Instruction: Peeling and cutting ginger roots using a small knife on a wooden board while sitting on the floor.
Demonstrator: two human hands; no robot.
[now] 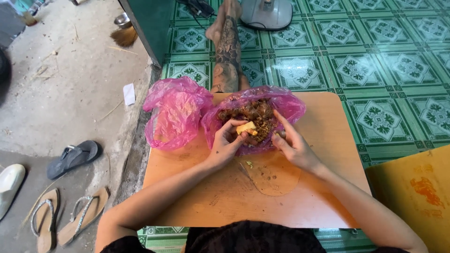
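Observation:
My left hand (228,142) holds a pale yellow chunk (246,128) at the near rim of an open pink plastic bag (286,104) full of brown scraps (251,112). My right hand (291,144) rests at the bag's right near edge with fingers curled, touching the scraps; what it grips is hidden. Both hands work over a low orange wooden table (328,187). A second, crumpled pink bag (176,112) lies to the left of the first.
A tattooed leg (228,51) stretches past the table's far edge on green patterned tiles (384,56). A fan base (266,13) stands beyond. Sandals (72,157) lie on the concrete at left. An orange board (417,192) sits at right.

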